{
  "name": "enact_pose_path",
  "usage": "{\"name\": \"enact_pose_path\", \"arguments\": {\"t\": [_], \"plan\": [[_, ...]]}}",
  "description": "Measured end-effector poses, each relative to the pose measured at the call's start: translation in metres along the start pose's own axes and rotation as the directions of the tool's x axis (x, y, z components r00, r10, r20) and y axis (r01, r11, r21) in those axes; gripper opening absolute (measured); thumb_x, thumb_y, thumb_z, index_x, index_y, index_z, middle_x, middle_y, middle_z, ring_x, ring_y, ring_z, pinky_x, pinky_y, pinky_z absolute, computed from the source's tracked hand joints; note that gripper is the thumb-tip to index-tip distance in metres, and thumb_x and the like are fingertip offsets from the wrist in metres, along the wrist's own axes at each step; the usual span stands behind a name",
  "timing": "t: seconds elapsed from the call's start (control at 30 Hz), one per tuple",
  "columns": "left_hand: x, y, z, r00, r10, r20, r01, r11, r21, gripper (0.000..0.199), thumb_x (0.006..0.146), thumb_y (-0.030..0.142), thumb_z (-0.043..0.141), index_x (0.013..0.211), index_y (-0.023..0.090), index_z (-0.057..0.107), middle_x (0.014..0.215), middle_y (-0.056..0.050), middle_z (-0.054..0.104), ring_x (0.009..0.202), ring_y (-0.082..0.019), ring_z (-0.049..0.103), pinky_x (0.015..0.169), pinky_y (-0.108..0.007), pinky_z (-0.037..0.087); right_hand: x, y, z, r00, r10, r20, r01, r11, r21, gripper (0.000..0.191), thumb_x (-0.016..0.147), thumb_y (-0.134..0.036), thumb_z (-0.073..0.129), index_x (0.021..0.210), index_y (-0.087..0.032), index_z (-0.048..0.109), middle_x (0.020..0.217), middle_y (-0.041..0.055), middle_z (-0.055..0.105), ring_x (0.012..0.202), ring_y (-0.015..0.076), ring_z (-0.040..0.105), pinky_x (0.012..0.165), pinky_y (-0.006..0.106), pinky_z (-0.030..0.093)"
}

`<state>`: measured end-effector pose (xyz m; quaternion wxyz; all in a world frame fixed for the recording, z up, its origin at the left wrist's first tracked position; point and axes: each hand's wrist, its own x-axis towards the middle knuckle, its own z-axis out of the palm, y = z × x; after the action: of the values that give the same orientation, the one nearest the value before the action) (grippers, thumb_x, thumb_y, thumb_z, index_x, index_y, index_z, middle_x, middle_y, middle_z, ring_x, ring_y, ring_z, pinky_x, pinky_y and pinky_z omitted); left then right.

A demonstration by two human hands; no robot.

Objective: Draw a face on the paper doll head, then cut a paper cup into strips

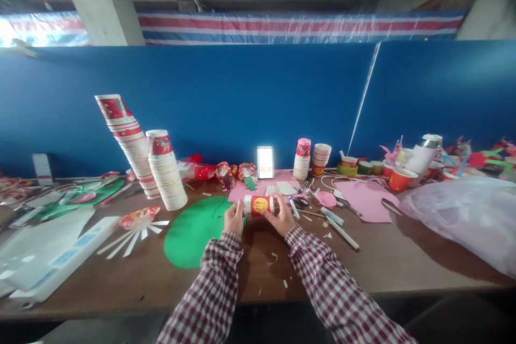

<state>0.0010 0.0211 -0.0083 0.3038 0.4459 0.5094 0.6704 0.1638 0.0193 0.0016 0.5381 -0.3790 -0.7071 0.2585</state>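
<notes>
Between my two hands a red and white paper cup [259, 206] with a yellow emblem lies on its side in the air, just above the table. My left hand [234, 217] grips its left end. My right hand [281, 216] is closed around its right end, thumb against the red face. Below and to the left lies a round sheet of green paper [193, 236], partly behind my left hand. Behind the cup is a pink paper sheet [237, 192], with small paper-craft figures [246, 174] at its back edge.
Two tall stacks of paper cups, one leaning [135, 145] and one straighter [166, 172], stand at left. Cut cup strips [137, 231] lie nearer. Shorter cup stacks [302, 158], scissors [298, 200], a white stick [342, 233], red cups [402, 178] and a plastic bag [463, 215] are at right.
</notes>
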Motion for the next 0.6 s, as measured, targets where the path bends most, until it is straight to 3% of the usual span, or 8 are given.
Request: {"name": "enact_pose_path", "arguments": {"t": [0.1,0.27,0.47,0.6], "plan": [[-0.0004,0.0019,-0.0006,0.999,-0.023,0.036,0.024,0.999,-0.026,0.052,0.074,0.062,0.043,0.065,0.014,0.061,0.058,-0.005,0.061,0.052,-0.014,0.055,0.051,-0.026,0.046,-0.0006,0.0005,-0.0001,1.000,-0.021,-0.002,0.021,0.999,-0.025,0.048,0.072,-0.032,0.065,0.114,-0.019,0.047,0.109,0.0111,0.059,0.101,0.0249,0.057,0.085,0.039,0.049],[-0.0011,0.0023,-0.0039,1.000,-0.007,0.017,0.006,1.000,0.018,0.041,0.065,0.055,0.060,0.065,0.014,0.060,0.056,-0.001,0.058,0.051,-0.011,0.050,0.050,-0.023,0.042,-0.0021,-0.0009,0.0020,0.999,-0.039,0.033,0.041,0.996,-0.079,0.049,0.070,-0.031,0.067,0.112,-0.019,0.047,0.109,0.0104,0.058,0.100,0.0248,0.057,0.086,0.039,0.048],[0.0009,-0.0022,-0.0070,0.998,0.023,-0.055,-0.019,0.997,0.070,0.042,0.071,0.054,0.053,0.055,0.015,0.057,0.049,0.002,0.051,0.050,-0.010,0.045,0.048,-0.021,0.036,-0.0020,-0.0028,0.0036,0.998,-0.050,0.035,0.053,0.994,-0.092,0.047,0.070,-0.028,0.067,0.111,-0.019,0.047,0.110,0.0108,0.056,0.101,0.0253,0.056,0.087,0.039,0.047],[0.0031,-0.0025,-0.0063,0.998,-0.023,-0.050,0.023,1.000,0.008,0.055,0.075,0.063,0.039,0.067,0.013,0.061,0.055,-0.003,0.059,0.051,-0.013,0.053,0.050,-0.024,0.042,-0.0024,-0.0019,0.0027,0.997,-0.063,0.032,0.066,0.993,-0.099,0.047,0.070,-0.027,0.067,0.112,-0.019,0.046,0.111,0.0107,0.054,0.102,0.0250,0.055,0.087,0.038,0.047]]}}
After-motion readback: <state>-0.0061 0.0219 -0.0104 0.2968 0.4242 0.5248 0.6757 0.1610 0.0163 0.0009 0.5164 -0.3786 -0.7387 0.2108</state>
